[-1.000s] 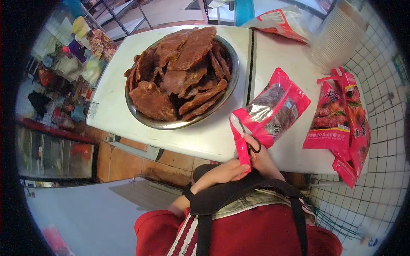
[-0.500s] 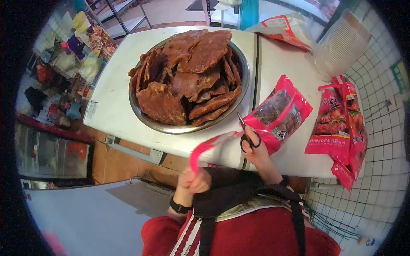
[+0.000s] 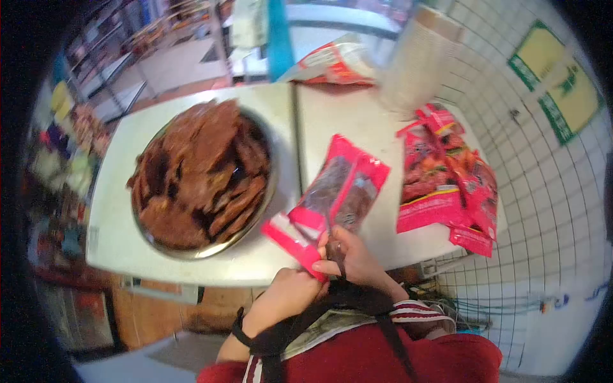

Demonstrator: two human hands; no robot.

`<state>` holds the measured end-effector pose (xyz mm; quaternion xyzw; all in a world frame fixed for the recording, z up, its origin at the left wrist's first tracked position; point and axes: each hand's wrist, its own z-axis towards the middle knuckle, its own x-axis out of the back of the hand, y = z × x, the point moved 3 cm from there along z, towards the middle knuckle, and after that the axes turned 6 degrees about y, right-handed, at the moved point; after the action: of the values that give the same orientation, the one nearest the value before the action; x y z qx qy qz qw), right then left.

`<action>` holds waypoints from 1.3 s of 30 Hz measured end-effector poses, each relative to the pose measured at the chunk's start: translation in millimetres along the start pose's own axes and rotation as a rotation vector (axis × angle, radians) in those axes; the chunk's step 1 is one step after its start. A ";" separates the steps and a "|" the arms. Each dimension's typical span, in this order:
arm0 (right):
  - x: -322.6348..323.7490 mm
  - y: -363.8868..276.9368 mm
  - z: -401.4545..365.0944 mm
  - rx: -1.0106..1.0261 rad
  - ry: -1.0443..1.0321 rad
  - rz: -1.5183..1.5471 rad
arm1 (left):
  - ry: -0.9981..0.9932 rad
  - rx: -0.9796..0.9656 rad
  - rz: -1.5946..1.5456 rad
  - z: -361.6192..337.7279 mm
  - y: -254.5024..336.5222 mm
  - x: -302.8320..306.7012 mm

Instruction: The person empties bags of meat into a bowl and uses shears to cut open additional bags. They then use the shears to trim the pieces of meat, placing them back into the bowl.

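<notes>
Packet (image 3: 348,182) of shiny pink and clear plastic lies on the smooth bench (image 3: 345,115) just beyond the fingers, its long axis slanting away rightward, nearer the right hand (image 3: 356,258), which is closed around dark scissors (image 3: 334,249), while the left hand (image 3: 290,293) curls at a flat pink strip (image 3: 295,246), its pinch hidden.

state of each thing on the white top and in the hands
Round metal basin, filled
Brown meat slabs, piled high
Pink-and-clear plastic bag, lying filled
Pink plastic strip, in left hand, join to bag unclear
Black scissors, in right hand, open or shut unclear
Pink printed packets, overlapping
Pale round containers, nested in a stack
Red-and-white plastic packet, lying
</notes>
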<state>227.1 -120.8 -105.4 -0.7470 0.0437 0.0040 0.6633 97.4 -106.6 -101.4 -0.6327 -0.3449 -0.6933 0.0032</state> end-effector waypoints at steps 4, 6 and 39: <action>90.3 -56.4 -31.1 0.292 0.452 0.238 | 0.194 -0.007 -0.074 15.7 20.6 22.3; 139.3 -99.3 -51.4 0.646 0.984 -0.081 | 0.138 0.125 -0.177 15.7 5.9 8.0; 131.9 2.3 85.1 0.293 0.514 -0.693 | 0.739 0.853 -1.358 -25.2 -60.0 -95.2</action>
<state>362.8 -44.6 -126.2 -0.5928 -0.0456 -0.4097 0.6919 67.9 -114.2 -212.7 0.0284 -0.8526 -0.5180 -0.0621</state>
